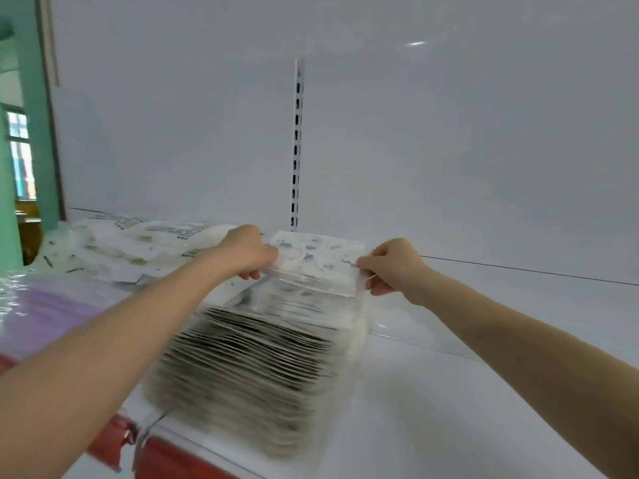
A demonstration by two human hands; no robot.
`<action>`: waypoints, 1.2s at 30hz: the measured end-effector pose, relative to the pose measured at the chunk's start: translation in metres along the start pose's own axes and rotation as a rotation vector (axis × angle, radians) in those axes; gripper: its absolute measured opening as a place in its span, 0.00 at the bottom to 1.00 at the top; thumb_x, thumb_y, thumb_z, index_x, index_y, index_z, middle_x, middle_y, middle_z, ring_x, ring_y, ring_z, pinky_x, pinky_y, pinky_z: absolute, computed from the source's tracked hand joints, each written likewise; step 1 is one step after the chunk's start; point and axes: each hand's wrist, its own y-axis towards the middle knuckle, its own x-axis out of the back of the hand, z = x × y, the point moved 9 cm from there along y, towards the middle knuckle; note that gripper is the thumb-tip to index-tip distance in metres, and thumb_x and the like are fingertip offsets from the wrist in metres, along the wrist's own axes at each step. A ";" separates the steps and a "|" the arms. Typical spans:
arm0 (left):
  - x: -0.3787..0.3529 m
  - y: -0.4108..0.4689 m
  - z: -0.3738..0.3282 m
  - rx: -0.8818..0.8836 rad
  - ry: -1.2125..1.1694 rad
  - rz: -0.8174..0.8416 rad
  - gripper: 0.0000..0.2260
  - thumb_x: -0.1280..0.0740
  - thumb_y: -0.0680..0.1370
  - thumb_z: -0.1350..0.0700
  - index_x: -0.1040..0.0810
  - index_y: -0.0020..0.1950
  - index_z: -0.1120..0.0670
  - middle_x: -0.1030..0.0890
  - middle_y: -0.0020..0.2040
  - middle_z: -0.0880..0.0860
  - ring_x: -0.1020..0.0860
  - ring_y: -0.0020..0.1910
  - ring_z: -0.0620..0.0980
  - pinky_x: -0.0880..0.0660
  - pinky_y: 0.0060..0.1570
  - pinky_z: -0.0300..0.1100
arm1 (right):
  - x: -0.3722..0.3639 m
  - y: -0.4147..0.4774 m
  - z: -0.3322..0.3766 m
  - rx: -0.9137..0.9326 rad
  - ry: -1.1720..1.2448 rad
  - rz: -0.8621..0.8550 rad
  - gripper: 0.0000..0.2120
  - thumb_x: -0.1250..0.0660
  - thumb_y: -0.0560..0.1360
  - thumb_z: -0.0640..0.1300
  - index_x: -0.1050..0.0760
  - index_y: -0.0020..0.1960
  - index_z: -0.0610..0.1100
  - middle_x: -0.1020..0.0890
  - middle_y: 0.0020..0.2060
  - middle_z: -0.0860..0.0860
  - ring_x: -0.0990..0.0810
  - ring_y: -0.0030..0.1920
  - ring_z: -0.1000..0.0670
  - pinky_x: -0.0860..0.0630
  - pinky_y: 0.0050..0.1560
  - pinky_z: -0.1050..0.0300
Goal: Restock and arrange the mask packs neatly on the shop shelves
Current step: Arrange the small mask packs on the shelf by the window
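Observation:
A long row of clear-wrapped mask packs (256, 361) stands on edge on the white shelf (466, 392), running from the front lip toward the back panel. The rearmost pack (316, 252) shows a white face with small blue and green prints. My left hand (247, 250) grips its left top corner. My right hand (390, 266) pinches its right top corner. Both arms reach forward over the row. The row is blurred by motion.
A loose heap of more printed mask packs (138, 243) lies at the shelf's left rear. Purple-wrapped packs (45, 305) sit at the near left. A red price rail (166, 454) edges the shelf front. A slotted upright (297, 143) splits the white back panel.

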 end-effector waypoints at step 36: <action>-0.093 -0.208 -0.208 -0.897 0.014 0.158 0.17 0.41 0.78 0.44 0.29 0.64 0.51 0.24 0.57 0.49 0.26 0.56 0.49 0.32 0.49 0.40 | 0.170 -0.222 -0.053 0.039 -0.782 -0.316 0.14 0.36 0.77 0.49 0.25 0.58 0.43 0.21 0.53 0.52 0.23 0.55 0.53 0.32 0.51 0.64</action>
